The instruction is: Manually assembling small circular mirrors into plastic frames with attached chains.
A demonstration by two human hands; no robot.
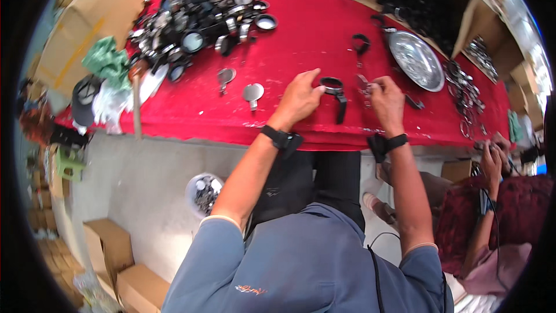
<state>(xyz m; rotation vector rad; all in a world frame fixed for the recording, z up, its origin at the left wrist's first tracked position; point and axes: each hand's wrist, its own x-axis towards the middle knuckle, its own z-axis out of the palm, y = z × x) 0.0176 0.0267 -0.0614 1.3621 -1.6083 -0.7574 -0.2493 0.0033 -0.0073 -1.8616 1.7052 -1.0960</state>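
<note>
The left hand (299, 98) is spread, thumb and forefinger parted at the side of a black watch (339, 99), which lies on the desk (301, 35) between the two hands; whether the thumb touches it cannot be told. The right hand (388, 99) has its fingers drawn together over small metal pieces (364, 83), its grip too blurred to read. Beyond it sits a silvery dish (435, 84), its contents hard to make out through the shine. Behind the dish, an open cardboard box (465, 23) holds a mass of black items, and a carton (504, 39) beside it holds small metal parts. The desk's front edge runs just below the watch strap. Bare red cloth stretches from the watch toward the far side, between the watch pile (202, 17) at left and the dish at right. Below on the floor, a white bucket (191, 197) contains metal pieces.
</note>
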